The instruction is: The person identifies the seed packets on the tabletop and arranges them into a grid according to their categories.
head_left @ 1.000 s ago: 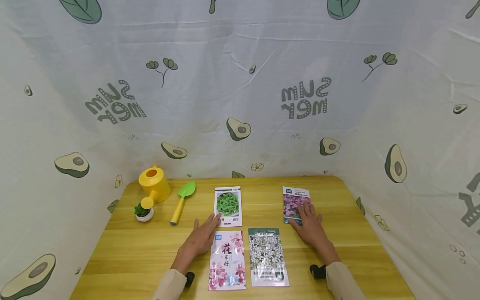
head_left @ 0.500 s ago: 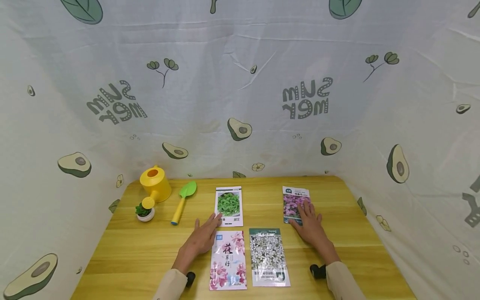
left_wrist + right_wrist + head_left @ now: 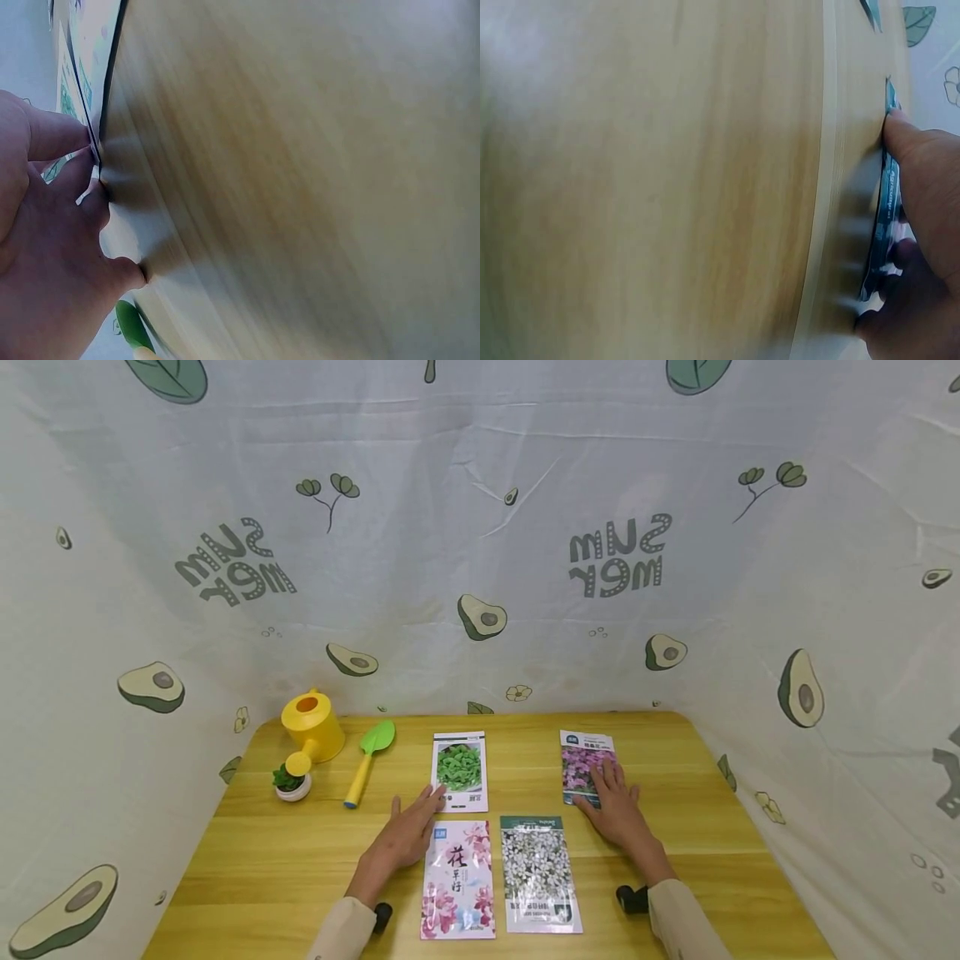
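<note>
My left hand [image 3: 405, 837] lies with its fingers spread, its fingertips on the lower left corner of a seed packet with green leaves on it [image 3: 459, 767]. My right hand [image 3: 621, 810] rests flat over the lower right part of a purple-flower seed packet [image 3: 581, 763]. In the right wrist view the thumb [image 3: 901, 135] presses on that packet's edge [image 3: 885, 202]. Between the forearms, nearer to me, a pink blossom seed packet [image 3: 457, 893] and a white-flower seed packet [image 3: 536, 868] lie side by side, apart from each other.
On the wooden table [image 3: 285, 877], a yellow watering can [image 3: 315, 727] stands at the back left, behind a small potted plant [image 3: 291, 783]. A toy trowel [image 3: 367, 762] with a green blade lies beside them. A printed curtain [image 3: 420, 543] encloses the table's back and sides.
My right hand and the purple-flower packet under it have slid slightly left over the last half second. My left hand keeps its place on the green-leaf packet; the head view has shifted slightly.
</note>
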Available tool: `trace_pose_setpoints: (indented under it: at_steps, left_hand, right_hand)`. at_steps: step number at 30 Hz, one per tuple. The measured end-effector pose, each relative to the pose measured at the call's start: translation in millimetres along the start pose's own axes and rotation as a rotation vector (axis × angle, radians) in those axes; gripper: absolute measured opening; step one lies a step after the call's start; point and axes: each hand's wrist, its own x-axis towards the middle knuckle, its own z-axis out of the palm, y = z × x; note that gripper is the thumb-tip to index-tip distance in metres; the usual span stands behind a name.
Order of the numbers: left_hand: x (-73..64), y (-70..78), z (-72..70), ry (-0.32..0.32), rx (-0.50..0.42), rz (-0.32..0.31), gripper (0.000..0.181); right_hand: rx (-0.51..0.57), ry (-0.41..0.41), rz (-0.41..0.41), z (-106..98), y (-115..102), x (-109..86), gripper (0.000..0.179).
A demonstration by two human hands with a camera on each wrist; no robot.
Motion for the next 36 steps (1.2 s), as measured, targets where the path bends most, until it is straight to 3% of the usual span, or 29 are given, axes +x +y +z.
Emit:
trace_pose_setpoints:
  at_steps: [18,36]
  left_hand:
    - [-0.6,0.4,1.0,0.003,-0.007,-0.008,0.049]
    - [0.3,-1.8,1.6,0.001,0.003,0.0,0.046]
  right_hand:
    - [-0.016,0.005,-0.009,1,-5,2.7,0.082]
    - [0.011,0.008,-0.039,4,-22,6.3,0.081]
